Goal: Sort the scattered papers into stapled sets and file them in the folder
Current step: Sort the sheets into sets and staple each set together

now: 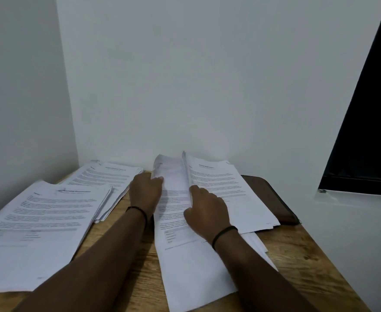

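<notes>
Printed white papers lie in piles on a wooden table [297, 255]. A sheet [173, 194] in the middle is lifted at its far end, and my left hand [145, 192] pinches its left edge. My right hand [207, 210] rests on the papers with fingers tucked at the edge of the right-hand stack [230, 190], which is raised slightly. A brown folder [273, 199] lies under that stack at the right. A long sheet [194, 273] reaches toward the table's near edge.
Two more paper stacks sit at the left: a near one [38, 228] and a far one [104, 176] by the wall corner. White walls close the back and left. A dark window [369, 131] with a white sill is at the right.
</notes>
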